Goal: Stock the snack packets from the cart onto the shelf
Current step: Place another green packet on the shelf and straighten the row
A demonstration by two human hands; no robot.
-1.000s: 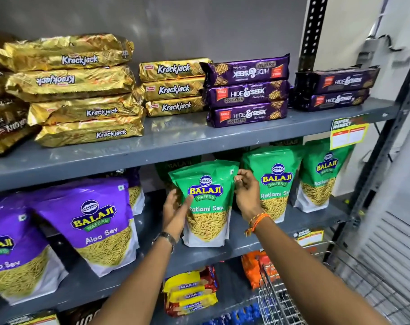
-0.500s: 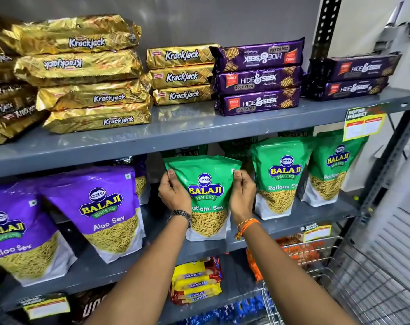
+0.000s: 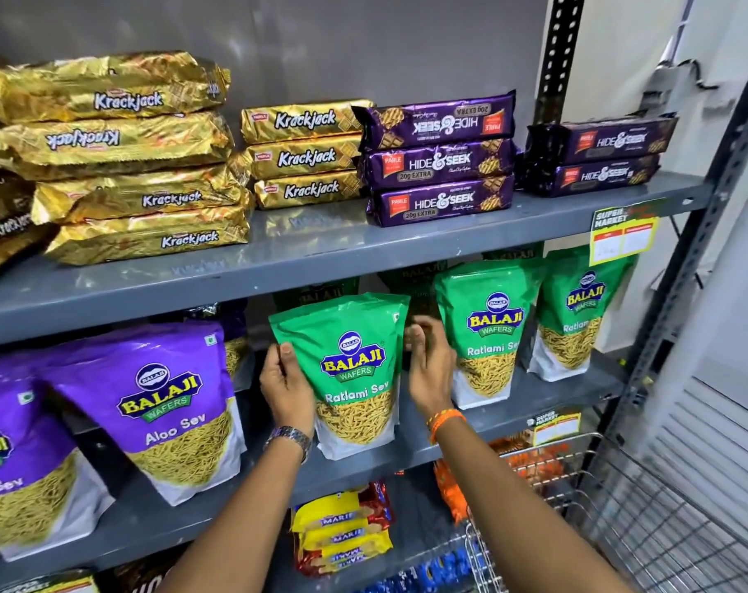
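A green Balaji Ratlami Sev packet (image 3: 351, 370) stands upright on the grey middle shelf (image 3: 513, 421). My left hand (image 3: 284, 389) grips its left edge, thumb on the front. My right hand (image 3: 432, 370) is blurred beside the packet's right edge, fingers apart, a thin dark gap between them and the packet. Two more green Ratlami Sev packets (image 3: 490, 331) (image 3: 577, 310) stand to the right, with others behind. The wire cart (image 3: 620, 528) is at the lower right.
Purple Aloo Sev packets (image 3: 167, 404) stand at the left of the same shelf. The upper shelf holds gold Krackjack stacks (image 3: 120, 164) and purple Hide & Seek stacks (image 3: 440, 164). Marie biscuit packs (image 3: 342, 528) and orange packets (image 3: 449, 490) lie below. A steel upright (image 3: 680, 301) bounds the right side.
The green packet has settled lower on the middle shelf. My left hand slid down its left edge, and my right hand came off the top right corner.
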